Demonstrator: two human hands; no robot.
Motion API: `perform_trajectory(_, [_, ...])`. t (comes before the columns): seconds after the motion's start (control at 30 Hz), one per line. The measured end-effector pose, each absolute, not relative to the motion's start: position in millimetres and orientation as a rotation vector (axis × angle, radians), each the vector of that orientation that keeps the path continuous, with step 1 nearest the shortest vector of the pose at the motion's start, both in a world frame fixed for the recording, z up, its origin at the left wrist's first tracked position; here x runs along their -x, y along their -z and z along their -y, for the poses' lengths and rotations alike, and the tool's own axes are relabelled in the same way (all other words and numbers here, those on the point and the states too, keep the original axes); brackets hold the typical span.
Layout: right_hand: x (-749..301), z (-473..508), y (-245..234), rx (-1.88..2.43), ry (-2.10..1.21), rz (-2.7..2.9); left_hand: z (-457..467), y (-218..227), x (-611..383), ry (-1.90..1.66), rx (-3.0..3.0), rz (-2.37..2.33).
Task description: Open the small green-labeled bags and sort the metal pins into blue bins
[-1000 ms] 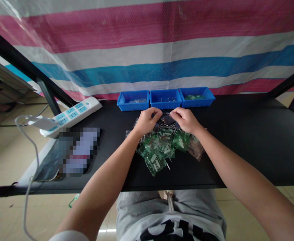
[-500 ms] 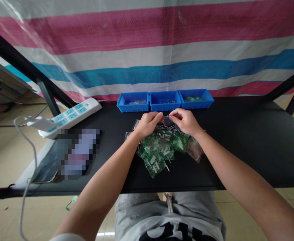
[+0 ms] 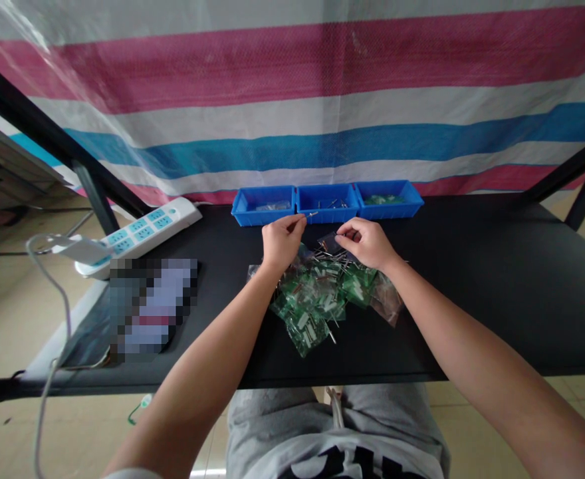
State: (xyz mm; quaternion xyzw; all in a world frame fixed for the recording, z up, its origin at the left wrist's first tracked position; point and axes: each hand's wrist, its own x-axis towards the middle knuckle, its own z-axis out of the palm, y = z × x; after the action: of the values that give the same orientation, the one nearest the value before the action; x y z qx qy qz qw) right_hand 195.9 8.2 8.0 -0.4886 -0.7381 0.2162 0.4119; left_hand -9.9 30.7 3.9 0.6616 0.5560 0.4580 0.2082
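Note:
My left hand (image 3: 281,239) pinches a thin metal pin (image 3: 312,215) and holds it up just in front of the middle blue bin (image 3: 327,201). My right hand (image 3: 367,241) is closed in a pinch on a small clear bag (image 3: 330,241) at the top of the pile. Under both hands lies a heap of small green-tinted bags and loose pins (image 3: 322,296) on the black table (image 3: 472,279). The left blue bin (image 3: 264,205) holds clear bags. Green bags lie in the right blue bin (image 3: 389,198).
A white power strip (image 3: 140,233) with a cable lies at the table's left rear. A blurred-out flat object (image 3: 147,309) sits left of the pile. A striped tarp (image 3: 292,100) hangs behind the bins. Black frame posts stand at both sides.
My hands were together, pulling a pin out of a bag. Now they have parted: the left hand has carried the pin up toward the middle bin, and the right keeps the bag.

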Motion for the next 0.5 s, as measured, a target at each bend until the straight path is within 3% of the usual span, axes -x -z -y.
perform_trajectory(0.5, [-193,-7,-6,1.221,-0.53,1.974,-43,-1,8,-1.278,-1.891,-1.842])
